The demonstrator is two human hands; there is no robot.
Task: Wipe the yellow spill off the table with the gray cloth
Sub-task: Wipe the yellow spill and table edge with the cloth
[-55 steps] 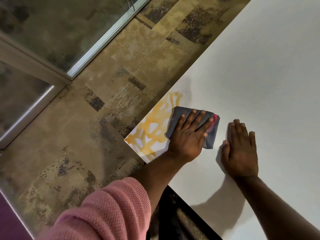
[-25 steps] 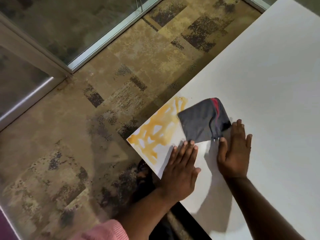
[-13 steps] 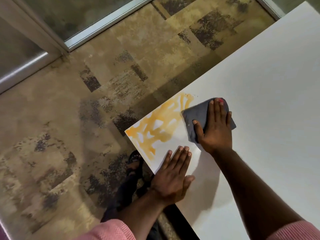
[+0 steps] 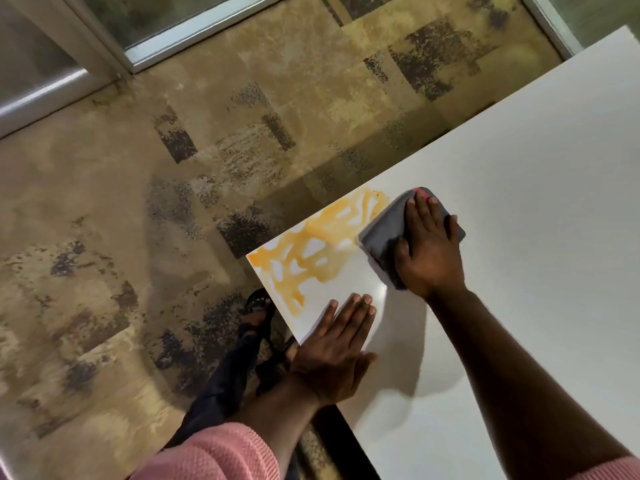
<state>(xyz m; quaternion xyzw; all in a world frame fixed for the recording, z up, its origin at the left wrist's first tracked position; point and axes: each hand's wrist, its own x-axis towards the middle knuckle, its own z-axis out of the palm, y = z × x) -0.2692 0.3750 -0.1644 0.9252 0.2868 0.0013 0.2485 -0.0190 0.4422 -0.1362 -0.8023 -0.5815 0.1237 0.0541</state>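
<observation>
Two hands flat on table (image 4: 519, 202), spill (image 4: 311, 251) unwiped.
Right hand (image 4: 429, 251) palm-down on cloth (image 4: 381, 237), fingers spread, pressing rather than pinching; cloth's left edge touches the spill's right end. Left hand (image 4: 336, 348) flat on bare table at near edge, fingers together, just beside the spill. Spill covers the table corner.

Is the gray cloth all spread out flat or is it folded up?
Folded up. The gray cloth is a small thick pad under the right hand, with a pink inner edge peeking out at its far corner.
</observation>
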